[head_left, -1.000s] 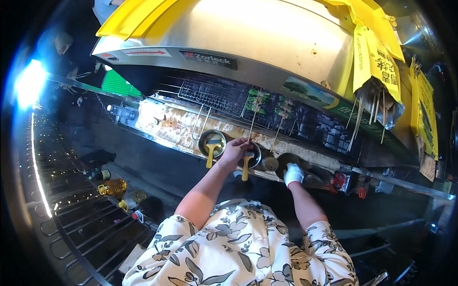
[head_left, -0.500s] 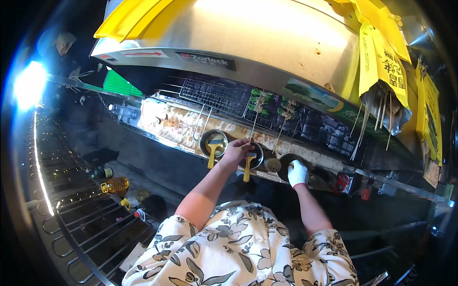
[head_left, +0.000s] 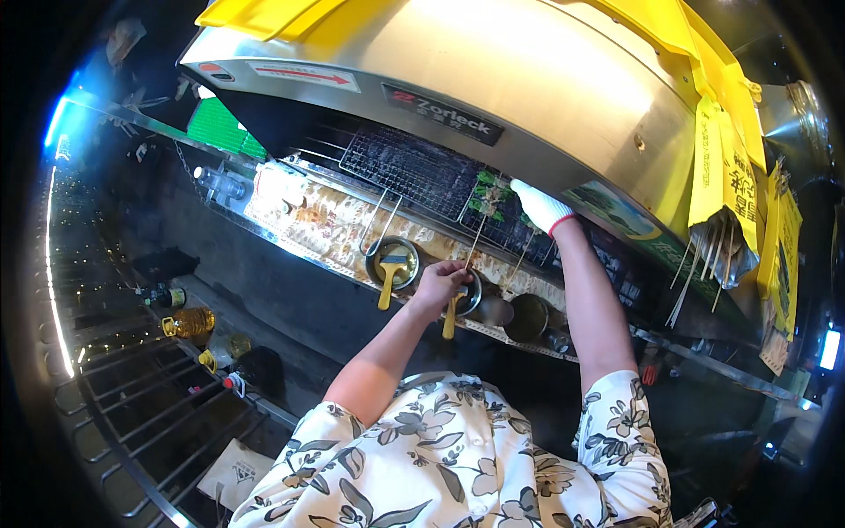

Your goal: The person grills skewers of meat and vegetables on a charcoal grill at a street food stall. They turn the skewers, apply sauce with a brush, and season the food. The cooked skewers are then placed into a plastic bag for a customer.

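Observation:
My left hand (head_left: 443, 288), bare, pinches the stick end of a skewer (head_left: 475, 241). Green leaves and small pieces of food (head_left: 487, 196) are threaded on its far end, lying over the grill mesh. My right hand (head_left: 539, 208), in a white glove, hovers over the grill just right of that food, its fingers drawn together. What they hold, if anything, is hidden. Below my hands stand a metal pot (head_left: 393, 262) with a yellow-handled brush (head_left: 387, 286), another pot (head_left: 473, 295) with a second such brush (head_left: 451, 317), and a dark round bowl (head_left: 528, 319).
A wire grill rack (head_left: 400, 167) lies left of the skewers under a big metal hood (head_left: 528, 79). Yellow bags of sticks (head_left: 726, 194) hang at the right. A clear bottle (head_left: 220, 182) stands at the ledge's left end. Oil bottles (head_left: 189, 323) are at lower left.
My right hand has lifted out of the dark bowl and moved up over the grill beside the skewered food. My left hand still pinches the skewer. The view has shifted slightly.

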`<control>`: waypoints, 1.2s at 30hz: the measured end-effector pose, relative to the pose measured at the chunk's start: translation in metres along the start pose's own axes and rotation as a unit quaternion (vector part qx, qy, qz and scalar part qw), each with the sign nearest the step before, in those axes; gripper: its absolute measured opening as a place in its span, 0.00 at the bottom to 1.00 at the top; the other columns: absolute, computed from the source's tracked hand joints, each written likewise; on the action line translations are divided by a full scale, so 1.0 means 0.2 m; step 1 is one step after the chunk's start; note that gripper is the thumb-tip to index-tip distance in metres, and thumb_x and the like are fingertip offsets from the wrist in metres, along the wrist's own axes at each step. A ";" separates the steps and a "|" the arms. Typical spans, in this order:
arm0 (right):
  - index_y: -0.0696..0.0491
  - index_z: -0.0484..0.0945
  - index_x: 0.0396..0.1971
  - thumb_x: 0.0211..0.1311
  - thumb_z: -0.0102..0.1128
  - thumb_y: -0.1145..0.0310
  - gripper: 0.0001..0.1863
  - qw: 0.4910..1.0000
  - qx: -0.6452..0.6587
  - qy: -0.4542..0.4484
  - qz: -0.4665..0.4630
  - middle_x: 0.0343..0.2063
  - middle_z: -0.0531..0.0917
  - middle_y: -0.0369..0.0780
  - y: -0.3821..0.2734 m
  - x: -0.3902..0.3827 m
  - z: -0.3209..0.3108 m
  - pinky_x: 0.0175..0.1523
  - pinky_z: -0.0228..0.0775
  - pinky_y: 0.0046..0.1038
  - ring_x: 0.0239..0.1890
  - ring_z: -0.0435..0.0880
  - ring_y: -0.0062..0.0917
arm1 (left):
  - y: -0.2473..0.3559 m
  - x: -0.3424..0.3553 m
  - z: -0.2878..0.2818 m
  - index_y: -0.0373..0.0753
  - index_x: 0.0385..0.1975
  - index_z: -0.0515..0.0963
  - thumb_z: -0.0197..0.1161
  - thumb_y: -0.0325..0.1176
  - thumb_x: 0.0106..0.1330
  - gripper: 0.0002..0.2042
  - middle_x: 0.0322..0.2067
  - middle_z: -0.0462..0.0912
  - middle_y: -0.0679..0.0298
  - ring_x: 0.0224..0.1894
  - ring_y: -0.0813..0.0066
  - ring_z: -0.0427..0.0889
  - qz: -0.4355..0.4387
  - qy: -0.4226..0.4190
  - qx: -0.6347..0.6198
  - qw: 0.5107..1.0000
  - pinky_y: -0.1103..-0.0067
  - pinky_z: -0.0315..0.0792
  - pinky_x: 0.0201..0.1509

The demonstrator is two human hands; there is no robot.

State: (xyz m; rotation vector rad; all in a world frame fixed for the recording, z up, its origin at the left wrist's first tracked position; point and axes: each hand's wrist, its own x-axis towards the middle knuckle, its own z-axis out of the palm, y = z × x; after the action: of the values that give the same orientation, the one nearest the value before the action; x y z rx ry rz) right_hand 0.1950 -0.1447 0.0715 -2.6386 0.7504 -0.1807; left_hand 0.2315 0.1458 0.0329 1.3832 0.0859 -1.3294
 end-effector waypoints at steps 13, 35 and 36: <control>0.52 0.83 0.50 0.70 0.51 0.54 0.21 0.996 -0.029 -0.083 0.013 0.49 0.86 0.50 -0.24 0.17 0.02 0.60 0.72 0.42 0.53 0.83 0.44 | -0.01 0.00 -0.06 0.39 0.49 0.83 0.61 0.30 0.75 0.09 0.35 0.87 0.70 0.28 0.87 0.74 0.012 -0.006 -0.019 1.000 0.85 0.66 0.32; 0.58 0.81 0.55 0.68 0.65 0.68 0.18 0.848 0.387 -0.041 0.361 0.33 0.84 0.36 -0.24 -1.00 -0.07 0.28 0.71 0.21 0.26 0.79 0.16 | 0.11 -0.05 0.01 0.29 0.48 0.84 0.65 0.25 0.67 0.12 0.37 0.90 0.57 0.39 0.73 0.89 0.189 0.061 0.175 0.964 0.77 0.81 0.45; 0.58 0.80 0.57 0.68 0.65 0.66 0.20 0.811 0.429 -0.039 0.395 0.32 0.83 0.35 -0.25 -1.03 -0.01 0.24 0.67 0.20 0.23 0.76 0.14 | 0.09 -0.03 0.02 0.30 0.48 0.84 0.66 0.25 0.66 0.12 0.37 0.91 0.56 0.39 0.72 0.90 0.211 0.077 0.211 0.951 0.77 0.81 0.45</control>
State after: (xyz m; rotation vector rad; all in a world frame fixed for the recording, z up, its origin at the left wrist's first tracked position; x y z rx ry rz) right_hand 0.0440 0.0022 0.0893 -1.3387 1.2858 -0.1242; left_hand 0.2400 0.1410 0.0504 1.7469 -0.3930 -0.9061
